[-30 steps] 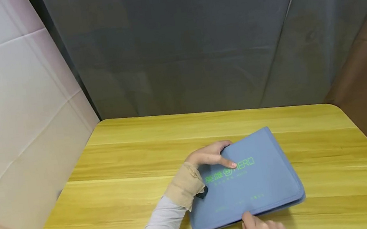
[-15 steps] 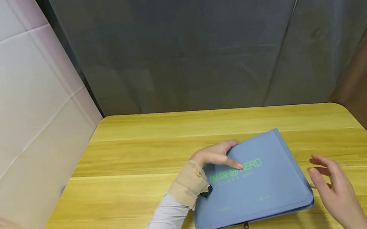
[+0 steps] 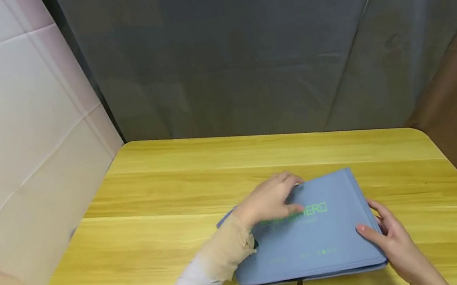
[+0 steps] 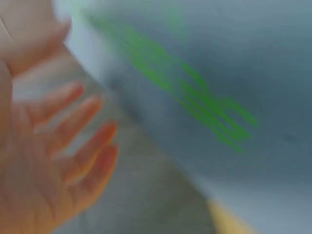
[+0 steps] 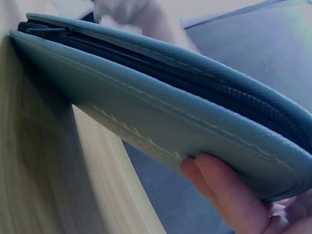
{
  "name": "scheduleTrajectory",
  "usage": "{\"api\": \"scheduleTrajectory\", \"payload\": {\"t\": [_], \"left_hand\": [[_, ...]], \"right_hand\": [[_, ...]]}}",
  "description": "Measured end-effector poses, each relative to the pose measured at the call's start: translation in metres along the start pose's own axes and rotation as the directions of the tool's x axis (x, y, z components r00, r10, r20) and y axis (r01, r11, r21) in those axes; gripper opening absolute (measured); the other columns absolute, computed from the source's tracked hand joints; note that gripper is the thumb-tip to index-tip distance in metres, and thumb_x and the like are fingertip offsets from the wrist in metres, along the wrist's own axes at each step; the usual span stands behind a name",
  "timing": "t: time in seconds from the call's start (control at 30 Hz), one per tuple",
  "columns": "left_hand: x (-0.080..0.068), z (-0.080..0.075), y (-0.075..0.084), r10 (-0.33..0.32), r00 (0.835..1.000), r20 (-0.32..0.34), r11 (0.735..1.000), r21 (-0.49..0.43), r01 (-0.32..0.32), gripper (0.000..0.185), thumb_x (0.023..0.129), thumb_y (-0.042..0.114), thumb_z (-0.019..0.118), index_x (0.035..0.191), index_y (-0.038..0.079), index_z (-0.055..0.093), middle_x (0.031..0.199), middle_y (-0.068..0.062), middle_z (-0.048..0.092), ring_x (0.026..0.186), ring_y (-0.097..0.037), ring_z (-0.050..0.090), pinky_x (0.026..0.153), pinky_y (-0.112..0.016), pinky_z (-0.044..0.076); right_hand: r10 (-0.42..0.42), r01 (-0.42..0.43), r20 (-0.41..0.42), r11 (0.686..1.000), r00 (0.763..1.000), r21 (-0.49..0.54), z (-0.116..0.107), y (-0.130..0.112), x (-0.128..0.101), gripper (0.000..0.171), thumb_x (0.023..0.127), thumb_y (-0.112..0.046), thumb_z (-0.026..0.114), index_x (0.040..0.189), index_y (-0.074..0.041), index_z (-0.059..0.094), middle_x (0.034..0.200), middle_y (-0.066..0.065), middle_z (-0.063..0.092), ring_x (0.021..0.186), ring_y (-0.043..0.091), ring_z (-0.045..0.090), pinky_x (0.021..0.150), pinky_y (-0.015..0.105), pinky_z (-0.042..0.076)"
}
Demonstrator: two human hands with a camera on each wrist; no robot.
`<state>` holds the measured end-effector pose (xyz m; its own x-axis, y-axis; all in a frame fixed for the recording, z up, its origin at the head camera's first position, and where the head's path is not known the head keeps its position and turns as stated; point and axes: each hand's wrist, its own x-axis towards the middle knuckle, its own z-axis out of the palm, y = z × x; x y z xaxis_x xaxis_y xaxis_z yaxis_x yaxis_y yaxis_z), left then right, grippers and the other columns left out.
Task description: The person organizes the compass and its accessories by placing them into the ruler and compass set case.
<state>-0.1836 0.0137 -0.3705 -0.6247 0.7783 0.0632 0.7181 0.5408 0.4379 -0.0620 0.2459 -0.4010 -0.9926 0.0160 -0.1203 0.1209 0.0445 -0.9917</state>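
The left hand point(image 3: 272, 201) lies palm down with its fingers spread and nearly straight, the wrist wrapped in a tan band and the forearm in a pale grey sleeve reaching in from the lower left. The right hand point(image 3: 390, 236) comes in from the lower right, thumb on top and fingers curled underneath in a pinch

Head view evenly lit, sharp; left wrist view heavily blurred
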Motion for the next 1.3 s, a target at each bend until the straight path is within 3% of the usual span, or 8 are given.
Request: {"api": "scheduleTrajectory", "payload": {"t": [0.1,0.2,0.33,0.47,0.7,0.83,1.2,1.3], "left_hand": [[-0.036,0.002,0.025,0.024,0.978,-0.205,0.989,0.148,0.007,0.035,0.082,0.034,0.066,0.107,0.012,0.052,0.095,0.002,0.056,0.076,-0.008,0.053,0.061,-0.019,0.044],[-0.070,0.016,0.038,0.040,0.954,-0.296,0.992,0.125,-0.003,0.026,0.080,0.031,0.067,0.089,0.013,0.050,0.074,0.009,0.049,0.056,-0.001,0.041,0.045,-0.013,0.032],[-0.107,0.040,0.042,0.008,0.956,-0.293,0.999,0.041,0.004,0.023,0.079,0.029,0.069,0.078,0.016,0.050,0.064,0.015,0.044,0.053,0.006,0.036,0.045,-0.008,0.028],[-0.128,0.061,0.046,-0.087,0.963,-0.256,0.996,-0.037,0.080,0.022,0.080,0.032,0.068,0.077,0.017,0.052,0.060,0.017,0.049,0.052,0.010,0.040,0.046,-0.008,0.029],[-0.127,0.084,0.062,-0.257,0.909,-0.328,0.966,-0.063,0.250,0.033,0.074,0.042,0.071,0.077,0.018,0.048,0.050,0.016,0.036,0.041,0.005,0.028,0.039,-0.013,0.025],[-0.123,0.088,0.066,-0.323,0.877,-0.354,0.946,-0.094,0.311,0.031,0.073,0.038,0.073,0.078,0.019,0.048,0.053,0.016,0.043,0.042,0.004,0.034,0.039,-0.013,0.025],[-0.126,0.086,0.056,-0.295,0.814,-0.500,0.955,-0.152,0.253,0.019,0.071,0.010,0.072,0.074,0.016,0.055,0.057,0.015,0.052,0.050,0.012,0.041,0.045,-0.008,0.031],[-0.129,0.083,0.053,-0.310,0.814,-0.492,0.950,-0.188,0.248,0.016,0.072,0.007,0.071,0.071,0.015,0.058,0.057,0.013,0.054,0.050,0.011,0.041,0.046,-0.007,0.032]], "right_hand": [[-0.019,0.019,-0.038,1.000,0.999,0.016,0.002,-0.001,-0.001,0.043,0.093,-0.004,0.047,0.129,-0.018,0.028,0.099,-0.012,0.059,0.076,0.014,0.063,0.060,0.031,0.052],[-0.033,0.034,-0.074,0.999,0.997,0.014,0.003,-0.003,-0.002,0.041,0.092,-0.004,0.048,0.125,-0.021,0.030,0.099,-0.013,0.058,0.077,0.012,0.062,0.060,0.030,0.051],[-0.030,0.031,-0.088,1.000,0.996,0.005,0.005,-0.005,-0.005,0.043,0.092,-0.005,0.048,0.128,-0.017,0.027,0.098,-0.013,0.058,0.077,0.011,0.062,0.061,0.029,0.051],[-0.020,0.020,-0.087,1.000,0.996,-0.006,0.006,-0.007,-0.006,0.046,0.093,-0.005,0.047,0.132,-0.009,0.023,0.099,-0.013,0.057,0.079,0.010,0.061,0.062,0.028,0.050],[-0.073,0.075,-0.082,0.997,0.994,0.018,0.008,-0.009,-0.006,0.044,0.093,-0.002,0.045,0.130,-0.011,0.025,0.101,-0.013,0.057,0.081,0.009,0.060,0.063,0.027,0.050],[-0.069,0.073,-0.080,0.997,0.994,0.039,0.013,-0.009,-0.008,0.046,0.093,-0.002,0.044,0.132,-0.010,0.023,0.101,-0.013,0.057,0.081,0.009,0.060,0.062,0.028,0.050],[0.071,-0.076,-0.102,0.996,0.992,-0.040,0.018,-0.012,-0.009,0.062,0.095,-0.011,0.046,0.142,-0.003,0.006,0.106,-0.008,0.049,0.082,0.008,0.057,0.064,0.030,0.049],[0.084,-0.086,-0.106,0.996,0.991,-0.017,0.017,-0.012,-0.009,0.063,0.095,-0.011,0.046,0.142,-0.003,0.005,0.104,-0.013,0.050,0.082,0.007,0.057,0.064,0.029,0.049]]}}
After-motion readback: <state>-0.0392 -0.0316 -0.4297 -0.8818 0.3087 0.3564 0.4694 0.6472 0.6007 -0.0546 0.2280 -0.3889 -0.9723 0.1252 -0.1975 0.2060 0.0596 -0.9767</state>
